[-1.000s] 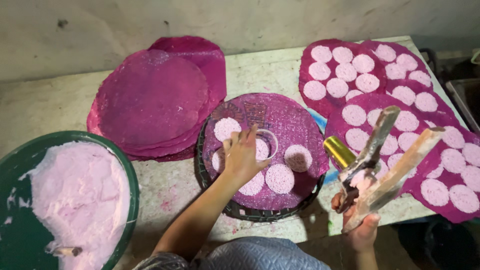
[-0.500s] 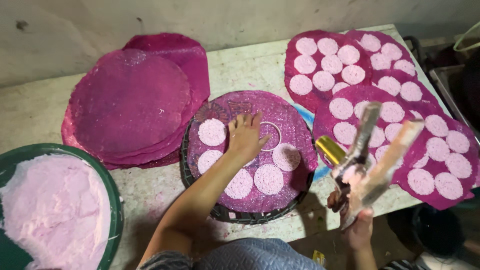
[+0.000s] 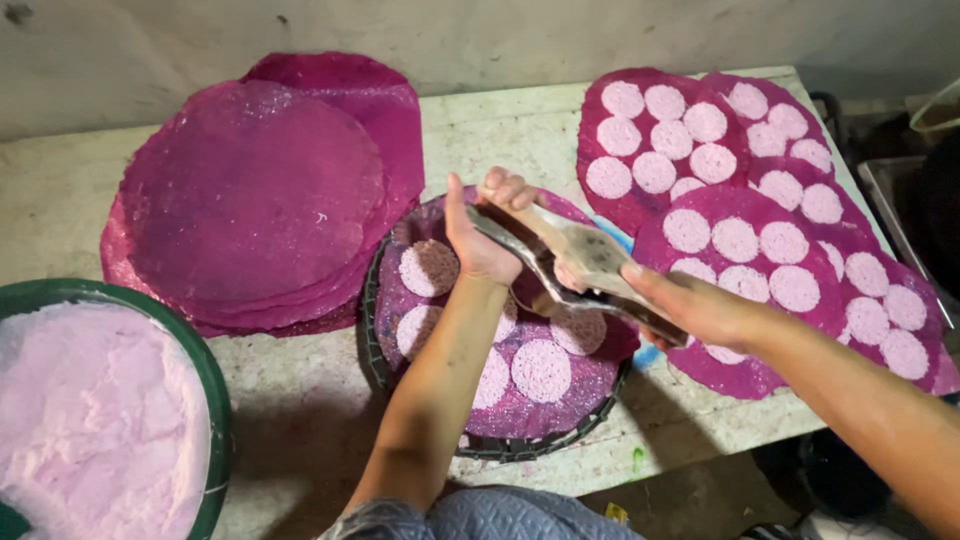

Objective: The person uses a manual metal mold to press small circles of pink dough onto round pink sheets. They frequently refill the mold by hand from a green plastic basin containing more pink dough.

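A round black wire tray [image 3: 500,447] holds a magenta sheet [image 3: 590,385] dotted with pale pink discs [image 3: 541,370]. Over its far part, a hinged metal press tool [image 3: 580,260] lies slanted. My right hand [image 3: 690,305] grips its two long handles from the right. My left hand [image 3: 485,225] wraps around the tool's head, fingers curled over the top, just above the sheet. What sits under the tool's head is hidden.
A stack of plain magenta sheets [image 3: 250,190] lies at the back left. Overlapping magenta sheets covered with pale discs [image 3: 760,240] fill the right side. A green bowl [image 3: 215,400] of pale pink dough sits front left. A metal tray [image 3: 890,200] stands beyond the table's right edge.
My right hand has swung the press tool from the table's right side over the tray. My left hand has lifted off the sheet and taken hold of the tool's head.
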